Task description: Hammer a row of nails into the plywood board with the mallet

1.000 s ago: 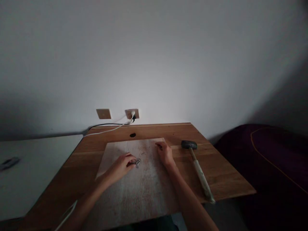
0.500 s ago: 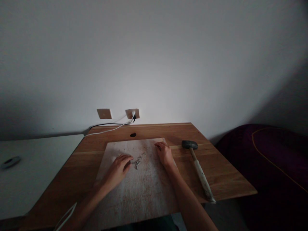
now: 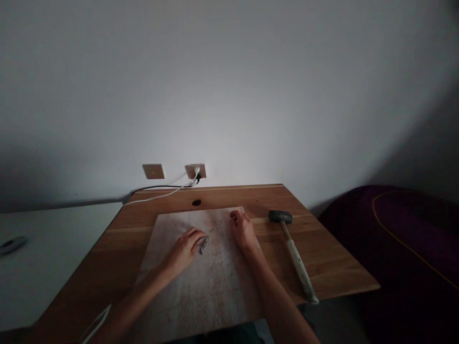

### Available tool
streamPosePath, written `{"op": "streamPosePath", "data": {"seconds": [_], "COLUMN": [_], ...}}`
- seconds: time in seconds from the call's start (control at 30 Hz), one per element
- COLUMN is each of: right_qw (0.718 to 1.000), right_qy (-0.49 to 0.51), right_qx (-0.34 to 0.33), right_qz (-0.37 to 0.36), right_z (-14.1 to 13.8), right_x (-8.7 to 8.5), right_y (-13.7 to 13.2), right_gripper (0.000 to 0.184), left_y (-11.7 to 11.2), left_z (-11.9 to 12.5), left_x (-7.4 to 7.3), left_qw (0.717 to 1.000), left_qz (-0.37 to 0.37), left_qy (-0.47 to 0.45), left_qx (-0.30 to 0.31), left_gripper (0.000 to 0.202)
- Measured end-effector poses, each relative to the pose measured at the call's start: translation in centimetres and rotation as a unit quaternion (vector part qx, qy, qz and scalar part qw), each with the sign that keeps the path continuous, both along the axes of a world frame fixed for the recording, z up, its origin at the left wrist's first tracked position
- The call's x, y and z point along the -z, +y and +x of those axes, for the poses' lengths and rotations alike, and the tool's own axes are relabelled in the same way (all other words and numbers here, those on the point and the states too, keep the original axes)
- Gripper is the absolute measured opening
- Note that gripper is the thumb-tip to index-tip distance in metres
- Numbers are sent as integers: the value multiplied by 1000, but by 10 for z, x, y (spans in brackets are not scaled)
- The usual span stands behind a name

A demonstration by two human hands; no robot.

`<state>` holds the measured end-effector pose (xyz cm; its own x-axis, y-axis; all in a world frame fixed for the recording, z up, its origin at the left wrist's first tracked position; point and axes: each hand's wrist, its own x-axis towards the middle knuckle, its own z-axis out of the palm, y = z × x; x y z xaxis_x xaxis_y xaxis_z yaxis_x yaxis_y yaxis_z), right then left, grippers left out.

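Note:
A pale, worn wooden board point(image 3: 201, 296) lies flat on the table. Near its middle is a little pile of small shiny metal pieces point(image 3: 203, 244), nails or screws by their look, too small to tell which. My left hand point(image 3: 184, 246) bends over this pile, fingers together and fingertips at the pieces; what they pinch is hidden. Close to the board's far right corner is my right hand point(image 3: 243, 230), its fingers curled and drawn together. Anything between them is too small to make out. A row of small dark dots point(image 3: 197, 222) runs along the board's far part.
On the right of the wooden table point(image 3: 337, 258) lies a mallet point(image 3: 280, 217) with a black head and whitish handle. Cords run from a wall socket point(image 3: 196, 171) behind. A white surface point(image 3: 53, 258) adjoins on the left; a dark purple beanbag-like shape point(image 3: 405, 224) stands right.
My left hand has moved right and now partly covers the metal pieces. My right hand has stayed near the board's far right corner, its fingers slightly shifted. The view has tilted slightly.

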<state>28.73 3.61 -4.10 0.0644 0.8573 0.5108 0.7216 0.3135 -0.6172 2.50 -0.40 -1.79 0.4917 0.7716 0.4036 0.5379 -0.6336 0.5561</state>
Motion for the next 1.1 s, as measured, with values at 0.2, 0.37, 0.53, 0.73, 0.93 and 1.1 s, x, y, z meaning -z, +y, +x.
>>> {"op": "streamPosePath", "data": {"seconds": [0.2, 0.37, 0.53, 0.73, 0.93, 1.1], "right_qw": [1000, 1000, 1000, 1000, 1000, 1000], "right_qy": [-9, -10, -10, -11, -12, -3], "right_qx": [-9, -5, -6, 10, 16, 22], "right_qz": [-14, -19, -14, -15, -18, -19], "right_z": [-2, -4, -4, -1, 0, -1], "right_x": [-4, -6, -7, -5, -1, 1], "right_y": [-2, -2, -3, -1, 2, 3], "right_gripper": [30, 30, 31, 26, 25, 23], "left_y": [0, 4, 0, 4, 16, 16], "left_z": [-7, -18, -4, 18, 20, 27], "left_x": [-24, -32, -28, -23, -23, -22], "left_qw": [997, 993, 991, 991, 994, 991], "left_qz": [6, -80, -111, -116, -98, -121], "left_qy": [72, 87, 68, 46, 42, 49], "left_qx": [27, 26, 45, 49, 30, 25], "left_gripper": [30, 39, 36, 39, 50, 45]}}
